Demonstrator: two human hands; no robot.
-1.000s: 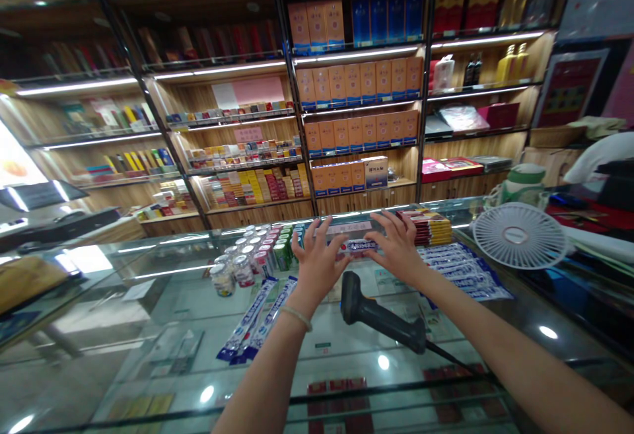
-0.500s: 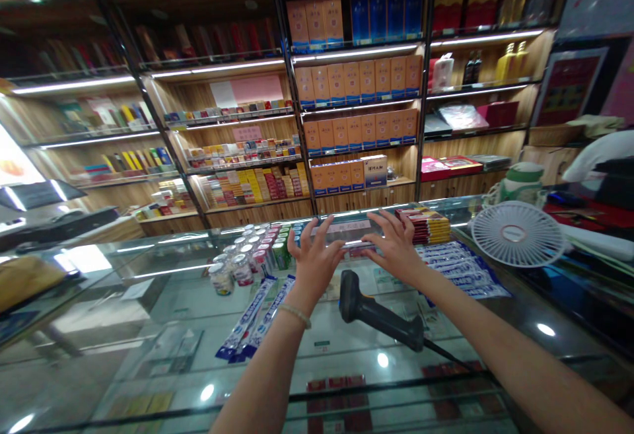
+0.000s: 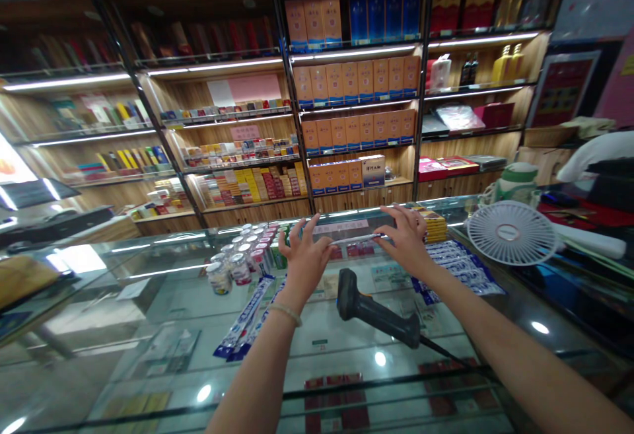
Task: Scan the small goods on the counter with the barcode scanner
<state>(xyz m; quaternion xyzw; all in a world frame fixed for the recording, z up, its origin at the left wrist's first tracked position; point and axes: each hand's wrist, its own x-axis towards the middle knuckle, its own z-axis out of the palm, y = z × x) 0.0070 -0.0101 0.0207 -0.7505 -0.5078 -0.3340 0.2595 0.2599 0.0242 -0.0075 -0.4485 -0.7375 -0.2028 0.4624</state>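
Observation:
My left hand [image 3: 306, 265] and my right hand [image 3: 403, 242] are raised over the glass counter, a little apart. Between their thumbs and fingers stretches a thin white strip [image 3: 354, 240], seen nearly edge-on; its kind is unclear. The fingers of both hands are bent, the upper ones lifted. Below them lies a black barcode scanner [image 3: 374, 312], its cable trailing right. Beside my left wrist are blue-and-white long packets [image 3: 245, 322], partly hidden by the arm. More blue-and-white packets [image 3: 458, 269] lie in a row beyond my right forearm.
Small lidded jars [image 3: 240, 267] stand in rows left of my hands. Yellow packs [image 3: 430, 222] are stacked behind my right hand. A white round fan [image 3: 512, 232] and a green-white jug [image 3: 518, 183] stand right. Across the counter [image 3: 173, 302], shelves hold orange boxes [image 3: 356, 80].
My hands have moved slightly apart, the right one shifting right over the stacked packs. The white strip between them shows longer and tilts up to the right. The view has shifted slightly.

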